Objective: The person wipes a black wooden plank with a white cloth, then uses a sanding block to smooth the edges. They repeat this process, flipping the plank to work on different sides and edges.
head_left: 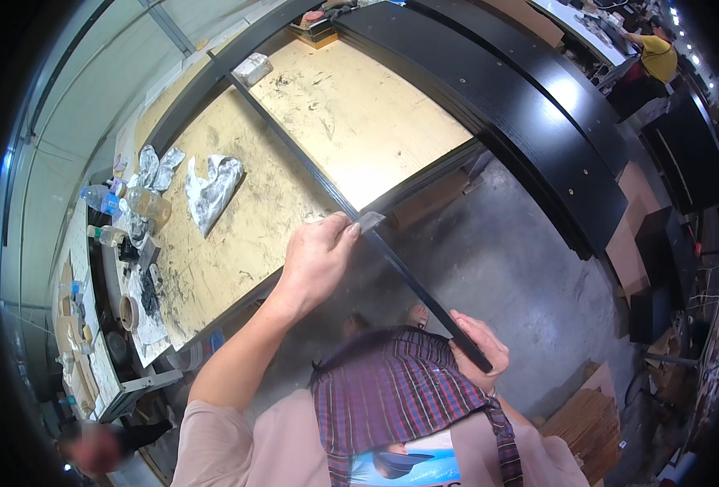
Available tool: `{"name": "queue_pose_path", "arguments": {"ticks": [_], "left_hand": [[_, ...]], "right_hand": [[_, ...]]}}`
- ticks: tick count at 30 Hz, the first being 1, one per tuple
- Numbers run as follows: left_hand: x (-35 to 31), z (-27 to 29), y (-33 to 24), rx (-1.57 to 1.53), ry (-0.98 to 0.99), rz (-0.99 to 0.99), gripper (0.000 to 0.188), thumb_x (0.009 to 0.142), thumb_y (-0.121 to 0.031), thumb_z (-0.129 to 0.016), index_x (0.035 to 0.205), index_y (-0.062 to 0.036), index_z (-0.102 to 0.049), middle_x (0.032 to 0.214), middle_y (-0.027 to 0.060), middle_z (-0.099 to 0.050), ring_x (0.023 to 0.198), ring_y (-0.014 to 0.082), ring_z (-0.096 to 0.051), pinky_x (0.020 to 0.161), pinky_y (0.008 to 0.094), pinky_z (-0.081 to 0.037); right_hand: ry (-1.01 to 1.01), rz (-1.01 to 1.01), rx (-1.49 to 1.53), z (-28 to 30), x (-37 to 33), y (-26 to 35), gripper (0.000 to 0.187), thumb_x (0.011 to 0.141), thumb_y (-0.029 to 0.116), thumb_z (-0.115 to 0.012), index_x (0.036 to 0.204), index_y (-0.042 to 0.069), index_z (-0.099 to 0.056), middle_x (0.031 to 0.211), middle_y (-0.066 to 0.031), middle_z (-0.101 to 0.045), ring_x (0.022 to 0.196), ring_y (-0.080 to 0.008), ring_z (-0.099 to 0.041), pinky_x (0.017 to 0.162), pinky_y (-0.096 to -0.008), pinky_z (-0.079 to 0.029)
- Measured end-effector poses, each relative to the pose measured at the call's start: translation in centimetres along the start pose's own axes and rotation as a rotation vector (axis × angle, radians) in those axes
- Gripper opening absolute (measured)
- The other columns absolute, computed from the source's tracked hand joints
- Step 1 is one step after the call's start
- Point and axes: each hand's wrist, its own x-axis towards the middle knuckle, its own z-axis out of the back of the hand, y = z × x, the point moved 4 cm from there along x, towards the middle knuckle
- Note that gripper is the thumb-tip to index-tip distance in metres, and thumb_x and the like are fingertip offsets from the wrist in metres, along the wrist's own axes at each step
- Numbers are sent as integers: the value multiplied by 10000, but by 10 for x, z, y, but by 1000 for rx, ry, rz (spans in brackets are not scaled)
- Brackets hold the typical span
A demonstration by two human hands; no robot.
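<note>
A long, narrow black strip point(412, 284) slants from the far side of the worktable toward my body, its near end past the table's edge. My right hand point(483, 347) is closed round that near end. Farther up, my left hand point(320, 250) pinches a small flat grey piece point(371, 221) between thumb and fingers and presses it on the strip. Whether the piece is a blade or folded sandpaper I cannot tell. Beneath the strip lies the pale, smudged worktable top point(246, 187). A crumpled, stained cloth point(212, 191) rests to the left of my left hand.
Large black panels point(489, 81) are stacked at the far right of the table. A white block point(252, 70) sits near the strip's far end. Plastic bottles point(100, 199) and rags point(161, 168) crowd the left edge. A person in yellow point(658, 58) is at the far right.
</note>
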Motion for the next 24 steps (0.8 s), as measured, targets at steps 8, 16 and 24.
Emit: {"name": "queue_pose_path", "arguments": {"ticks": [8,16,24], "left_hand": [[-6,2,-22,327,-108,-110,243,921,-177,-557,760,0,-593,618,198,-546,592,364,-575,564,414,-432],[-14,-4,-29,320,-132,-71,260,914,-177,-556,726,1,-578,630,206,-539,608,397,-555,567,413,-437],[-33,-11,-38,210,-27,-8,263,929,-187,-555,759,12,-581,593,181,-513,543,244,-562,559,383,-439]], "right_hand": [[-16,26,-35,-3,-3,-2,381,649,-155,-695,1014,-55,-655,992,-226,-695,911,-337,-698,808,-359,-556],[-47,60,-20,-4,-6,-3,368,662,-149,-694,1014,-51,-654,993,-218,-696,905,-339,-697,799,-353,-557],[-28,49,-22,-5,-1,-3,342,673,-138,-692,1003,-53,-661,993,-229,-692,910,-337,-698,808,-354,-556]]}}
